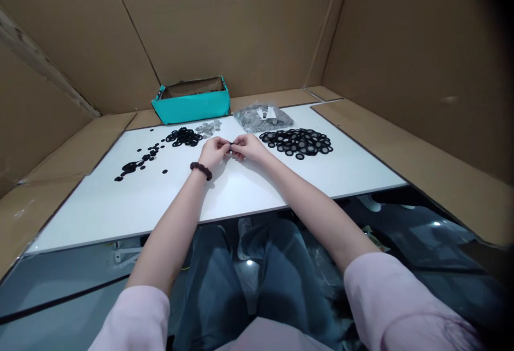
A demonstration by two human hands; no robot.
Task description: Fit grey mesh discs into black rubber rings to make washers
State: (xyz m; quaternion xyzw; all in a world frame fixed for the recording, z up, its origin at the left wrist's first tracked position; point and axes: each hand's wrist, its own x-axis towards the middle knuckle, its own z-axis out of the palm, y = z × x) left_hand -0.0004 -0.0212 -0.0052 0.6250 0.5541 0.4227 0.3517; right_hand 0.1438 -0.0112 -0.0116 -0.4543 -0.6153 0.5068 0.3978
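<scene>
My left hand (213, 151) and my right hand (248, 147) meet above the middle of the white table, fingertips pinched together. Between them is a small dark piece (231, 145), mostly covered by the fingers; its exact kind does not show. Just left of my left hand lies a pile of black rings (184, 137), with grey translucent discs (209, 128) behind it. Close to my right hand spreads a heap of black rings with grey centres (299, 141). Small black discs (148, 155) are scattered farther left.
A turquoise open box (193, 107) stands at the back, beside a clear plastic bag of grey discs (264, 117). Cardboard walls (241, 30) surround the white table (120, 212) at the back and sides. Its front edge runs just above my knees.
</scene>
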